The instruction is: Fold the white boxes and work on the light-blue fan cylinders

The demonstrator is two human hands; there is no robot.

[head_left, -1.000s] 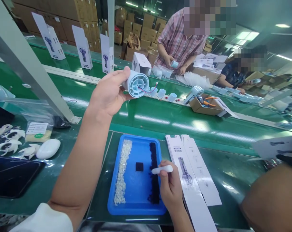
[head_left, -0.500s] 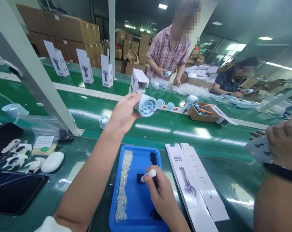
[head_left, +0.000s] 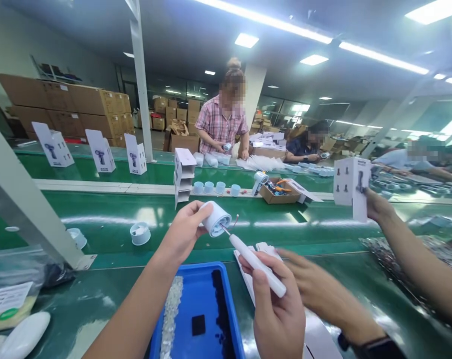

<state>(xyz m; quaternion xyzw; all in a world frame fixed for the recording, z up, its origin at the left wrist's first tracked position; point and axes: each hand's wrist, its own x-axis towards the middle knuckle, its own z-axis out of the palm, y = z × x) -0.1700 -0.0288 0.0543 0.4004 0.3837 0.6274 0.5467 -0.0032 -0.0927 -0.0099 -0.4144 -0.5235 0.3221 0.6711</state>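
Left hand (head_left: 183, 234) closed around round white part (head_left: 215, 218), held up over green belt (head_left: 110, 219). Right hand (head_left: 276, 311) closed around white pen tool (head_left: 256, 264), tip touching part's open end.

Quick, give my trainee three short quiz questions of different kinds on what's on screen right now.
1. True or false: the left hand holds the pale blue cylinder.
2. The white tool in the right hand has its tip: A) in the blue tray; B) at the cylinder's open end; C) on the belt?
3. What colour is the belt?

Key: 1 true; 2 B; 3 green.
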